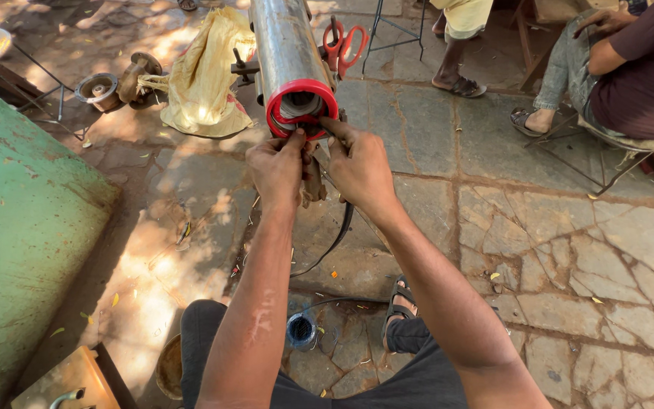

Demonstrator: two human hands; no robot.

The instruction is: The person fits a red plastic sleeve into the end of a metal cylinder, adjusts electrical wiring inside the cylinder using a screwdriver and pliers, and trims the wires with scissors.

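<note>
— Green painted metal, that big curved body (17, 250) far left of the steel tube?

— Yes, worn and scratched. Nearer the tube lies a crumpled yellow woven sack (204, 76) on the stone paved floor (569, 250), just left of it.

— And the tube itself?

— A long shiny steel cylinder (285, 45) with a red plastic ring (302, 108) round its near open end, facing the person. Red-handled scissors (344, 43) sit just right of the cylinder, farther back.

— The hands?

— Both are at the ring's lower edge. The left hand (278, 170) is curled closed, fingertips pinching something small at the ring; what exactly, I cannot tell. The right hand (359, 163) is likewise closed, finger and thumb pressed to the rim.

— Below the cylinder?

— A black cable (334, 238) trails down, and a small spool of dark wire (301, 331) stands between the person's knees. Far right of the cylinder, another person in a maroon shirt (645, 68) sits.
</note>
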